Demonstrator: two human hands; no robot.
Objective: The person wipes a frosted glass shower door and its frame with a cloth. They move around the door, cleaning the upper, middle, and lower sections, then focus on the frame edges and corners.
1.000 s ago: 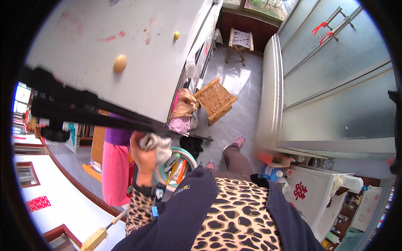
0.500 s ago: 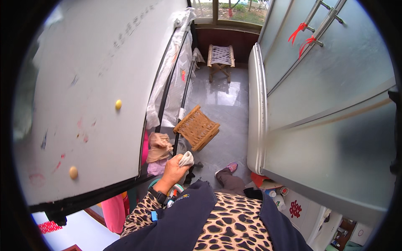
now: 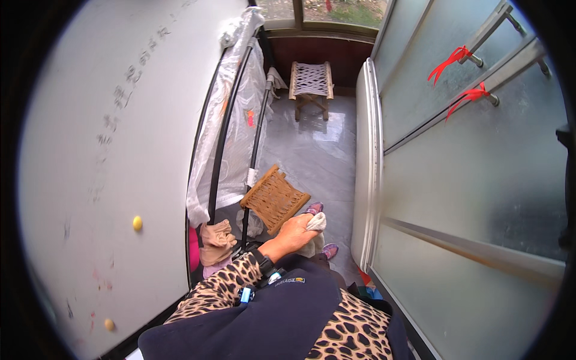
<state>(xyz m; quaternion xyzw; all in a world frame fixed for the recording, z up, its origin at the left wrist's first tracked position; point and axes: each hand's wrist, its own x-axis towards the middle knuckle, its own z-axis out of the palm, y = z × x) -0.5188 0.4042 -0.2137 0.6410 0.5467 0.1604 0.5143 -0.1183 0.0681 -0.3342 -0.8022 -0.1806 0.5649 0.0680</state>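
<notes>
Head view, looking down: the wearer's left hand [image 3: 294, 236] is closed around a whitish cloth [image 3: 317, 222], one bunched end standing out past the thumb side and more of the fabric hanging below the fist. The cloth is in front of the body, above the floor [image 3: 324, 147], just beside the brown woven stool [image 3: 275, 200] as seen from above. The right hand is out of sight; I cannot tell its state. A black wristband [image 3: 263, 262] sits below the leopard-print cuff [image 3: 237, 273] of the left sleeve.

On the left stands a whiteboard [image 3: 78, 174] bearing dark handwriting, with a yellow button [image 3: 137, 223] and a tan button [image 3: 109, 324] on its face. Beside it, clear plastic sheeting [image 3: 231, 144] hangs along black bars, and a beige cloth [image 3: 217, 243] is bundled near their lower ends.

Toward the window [image 3: 345, 13], a white-latticed folding stool [image 3: 311, 81] stands upright. On the right are frosted glass doors [image 3: 468, 174], red ribbons [image 3: 449, 64] tied at their metal handles. Purplish shoes [image 3: 329, 251] show near the held cloth.
</notes>
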